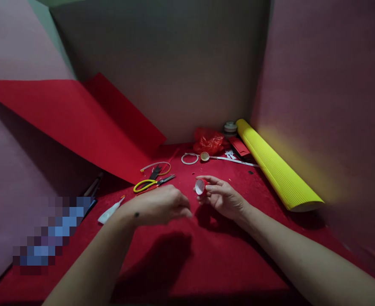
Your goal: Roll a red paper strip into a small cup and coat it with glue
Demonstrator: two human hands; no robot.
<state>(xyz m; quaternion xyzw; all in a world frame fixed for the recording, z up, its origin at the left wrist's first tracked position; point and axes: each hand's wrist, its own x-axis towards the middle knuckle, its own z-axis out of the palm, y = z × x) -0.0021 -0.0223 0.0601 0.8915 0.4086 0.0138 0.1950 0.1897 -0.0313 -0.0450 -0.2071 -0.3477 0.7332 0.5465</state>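
My right hand [222,196] holds a small red paper roll with a white inside [200,186] between thumb and fingertips, just above the red felt surface [206,255]. To its left, my left hand [162,205] hovers with the back up and the fingers curled under; whatever they hold is hidden. Yellow-handled scissors [151,183] lie just beyond the left hand. A white glue tube [110,211] rests to the left of my left wrist.
A large red paper sheet [79,123] leans at the left. A yellow corrugated roll [278,168] lies at the right. At the back sit a red plastic bag [209,142], a white ring [190,158], tape rolls [230,128] and paper scraps.
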